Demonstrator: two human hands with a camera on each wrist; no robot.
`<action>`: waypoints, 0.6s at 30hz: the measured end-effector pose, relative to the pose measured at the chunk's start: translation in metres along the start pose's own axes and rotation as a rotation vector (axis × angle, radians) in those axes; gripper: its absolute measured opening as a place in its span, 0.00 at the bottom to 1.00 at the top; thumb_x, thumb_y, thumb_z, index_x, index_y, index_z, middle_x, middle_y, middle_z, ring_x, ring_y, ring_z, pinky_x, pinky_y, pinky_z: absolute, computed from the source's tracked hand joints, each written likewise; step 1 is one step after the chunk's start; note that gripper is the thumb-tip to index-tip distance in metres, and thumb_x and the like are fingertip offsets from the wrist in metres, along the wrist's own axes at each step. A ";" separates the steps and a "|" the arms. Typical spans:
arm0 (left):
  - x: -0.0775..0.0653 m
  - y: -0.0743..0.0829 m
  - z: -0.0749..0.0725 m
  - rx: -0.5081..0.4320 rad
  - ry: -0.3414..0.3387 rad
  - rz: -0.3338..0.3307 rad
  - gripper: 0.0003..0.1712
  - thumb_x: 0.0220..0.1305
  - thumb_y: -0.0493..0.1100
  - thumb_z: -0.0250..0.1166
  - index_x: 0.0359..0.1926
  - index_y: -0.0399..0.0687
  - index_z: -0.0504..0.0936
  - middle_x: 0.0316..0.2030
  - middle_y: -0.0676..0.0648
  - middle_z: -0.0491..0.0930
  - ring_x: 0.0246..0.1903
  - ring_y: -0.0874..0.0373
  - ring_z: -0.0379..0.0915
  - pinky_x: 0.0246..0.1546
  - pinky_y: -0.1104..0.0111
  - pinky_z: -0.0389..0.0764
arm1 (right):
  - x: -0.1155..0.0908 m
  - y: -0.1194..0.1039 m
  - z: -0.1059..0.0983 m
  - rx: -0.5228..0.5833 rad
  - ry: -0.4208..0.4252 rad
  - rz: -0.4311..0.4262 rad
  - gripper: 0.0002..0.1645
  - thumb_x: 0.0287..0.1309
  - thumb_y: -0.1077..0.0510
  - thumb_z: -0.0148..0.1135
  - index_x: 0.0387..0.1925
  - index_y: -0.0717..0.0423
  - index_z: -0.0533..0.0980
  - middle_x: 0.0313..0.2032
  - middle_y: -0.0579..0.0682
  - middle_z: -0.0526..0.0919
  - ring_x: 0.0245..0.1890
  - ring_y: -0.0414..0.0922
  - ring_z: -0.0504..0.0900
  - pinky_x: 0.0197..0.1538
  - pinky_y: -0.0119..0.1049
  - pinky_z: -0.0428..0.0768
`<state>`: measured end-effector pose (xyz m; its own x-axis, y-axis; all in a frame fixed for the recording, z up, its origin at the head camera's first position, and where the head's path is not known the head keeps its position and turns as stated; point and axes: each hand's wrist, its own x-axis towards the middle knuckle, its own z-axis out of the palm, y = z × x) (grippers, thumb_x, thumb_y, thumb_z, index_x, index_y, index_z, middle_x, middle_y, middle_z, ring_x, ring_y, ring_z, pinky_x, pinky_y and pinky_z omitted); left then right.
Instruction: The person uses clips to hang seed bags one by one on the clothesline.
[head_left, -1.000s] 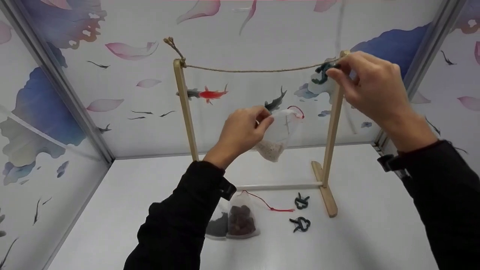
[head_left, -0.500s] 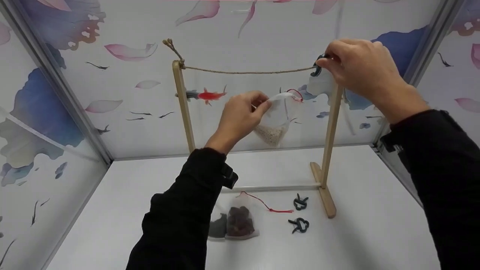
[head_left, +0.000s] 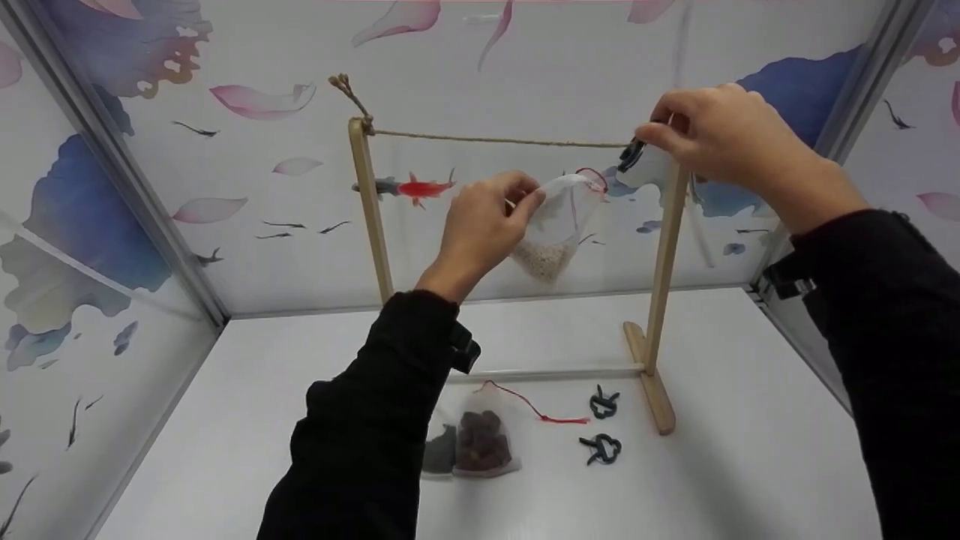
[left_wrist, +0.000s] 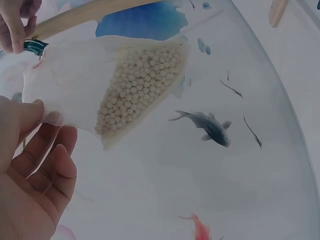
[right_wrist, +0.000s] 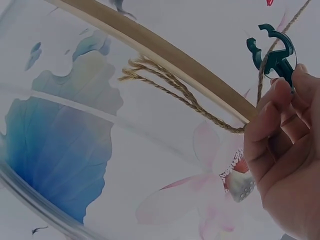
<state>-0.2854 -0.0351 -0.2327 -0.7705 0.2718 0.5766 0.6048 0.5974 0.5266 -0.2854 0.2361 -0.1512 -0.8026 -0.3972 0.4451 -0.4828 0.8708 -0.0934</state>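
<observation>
My left hand [head_left: 487,229] pinches the upper edge of a white mesh drawstring bag [head_left: 551,236] between thumb and fingers. In the left wrist view, small cream beads [left_wrist: 140,82] fill the bag's lower end. The bag hangs below a twine line [head_left: 480,139], its red cord [head_left: 594,177] at the top right. By the line's right end, my right hand [head_left: 739,154] pinches the handles of a dark green spring clip [right_wrist: 274,55]. The clip's jaws stand apart in the right wrist view, and the twine overlaps it there.
A wooden stand's right post [head_left: 666,270] rises below my right hand, its left post [head_left: 369,210] opposite. On the white table [head_left: 720,345] lie two more clips [head_left: 602,450], a bag of reddish-brown lumps [head_left: 484,444] and a grey-filled bag [head_left: 440,451], partly behind my left sleeve.
My left hand has lifted the bead bag up nearer the twine. My right hand has shifted the clip slightly left, away from the right post's top, and turned it downward.
</observation>
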 end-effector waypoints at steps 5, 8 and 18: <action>0.002 0.004 0.002 -0.001 0.041 0.004 0.12 0.74 0.46 0.62 0.45 0.44 0.87 0.38 0.48 0.87 0.30 0.59 0.80 0.32 0.71 0.76 | 0.003 0.000 -0.003 0.124 -0.087 0.068 0.27 0.76 0.41 0.50 0.53 0.60 0.78 0.32 0.56 0.77 0.24 0.48 0.80 0.25 0.24 0.76; 0.003 0.006 0.003 0.016 0.056 0.002 0.12 0.74 0.47 0.62 0.45 0.45 0.87 0.38 0.49 0.88 0.30 0.60 0.80 0.32 0.70 0.76 | 0.004 0.001 -0.003 0.191 -0.115 0.079 0.26 0.76 0.41 0.50 0.52 0.60 0.77 0.29 0.55 0.75 0.20 0.46 0.78 0.24 0.25 0.77; 0.006 0.013 0.008 0.024 0.095 0.014 0.12 0.74 0.47 0.62 0.44 0.45 0.87 0.38 0.49 0.88 0.30 0.60 0.80 0.31 0.70 0.76 | 0.006 -0.003 -0.004 0.226 -0.164 0.081 0.26 0.77 0.41 0.48 0.53 0.60 0.76 0.30 0.58 0.75 0.19 0.46 0.77 0.25 0.27 0.79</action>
<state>-0.2835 -0.0199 -0.2274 -0.7385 0.2080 0.6414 0.6097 0.6123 0.5033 -0.2873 0.2324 -0.1453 -0.8788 -0.3864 0.2799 -0.4657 0.8225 -0.3267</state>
